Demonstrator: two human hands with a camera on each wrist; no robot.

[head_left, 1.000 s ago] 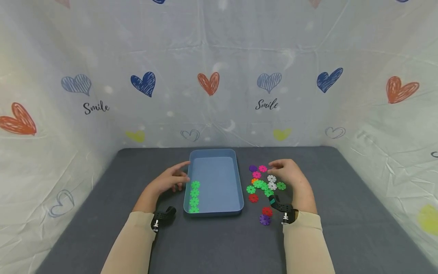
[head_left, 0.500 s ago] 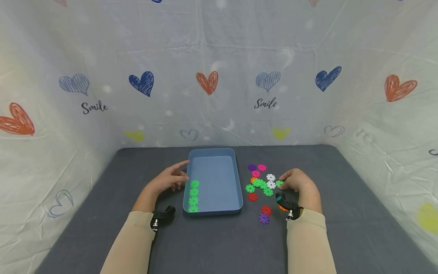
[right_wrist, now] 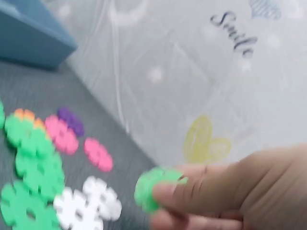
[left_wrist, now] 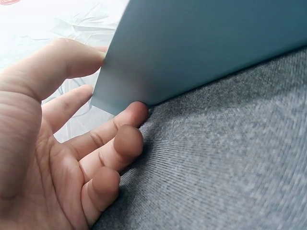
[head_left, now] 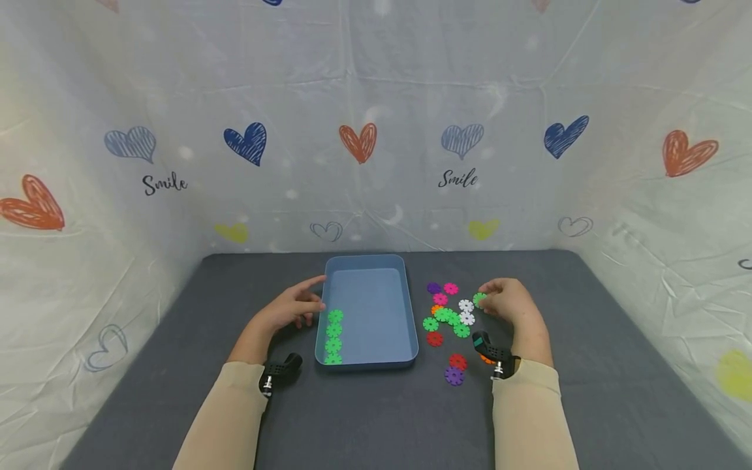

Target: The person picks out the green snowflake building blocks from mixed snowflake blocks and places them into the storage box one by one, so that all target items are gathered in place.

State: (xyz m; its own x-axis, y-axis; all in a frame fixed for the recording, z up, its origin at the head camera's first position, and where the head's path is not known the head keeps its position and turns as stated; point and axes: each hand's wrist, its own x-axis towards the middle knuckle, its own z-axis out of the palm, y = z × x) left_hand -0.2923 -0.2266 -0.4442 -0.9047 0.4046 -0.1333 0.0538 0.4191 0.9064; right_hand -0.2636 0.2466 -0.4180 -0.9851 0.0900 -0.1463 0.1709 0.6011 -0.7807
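My right hand [head_left: 512, 301] pinches a green snowflake disc [head_left: 479, 299] between thumb and fingers, to the right of the white discs [head_left: 467, 312]. In the right wrist view the same green disc [right_wrist: 154, 188] shows at the fingertips, raised above the cloth. My left hand [head_left: 289, 308] rests against the left side of a blue tray [head_left: 365, 262], index finger and thumb touching its rim. Close up in the left wrist view, the other fingers [left_wrist: 128, 140] bend loosely beside the tray wall [left_wrist: 201, 43]. Inside the tray, several green discs [head_left: 333, 330] form a column along the left side.
Right of the tray lies a loose spread of green discs [head_left: 443, 315], pink discs [head_left: 450, 288], purple, orange and red discs [head_left: 435, 339]. A purple disc [head_left: 454, 376] lies nearer the front. An orange disc [head_left: 487, 359] is partly hidden by the right wrist. A curtain with hearts [head_left: 358, 143] stands behind.
My right hand moved right and toward me to the green disc at the pile's right edge, took hold of it and lifted it slightly away. The left hand and tray stayed put.
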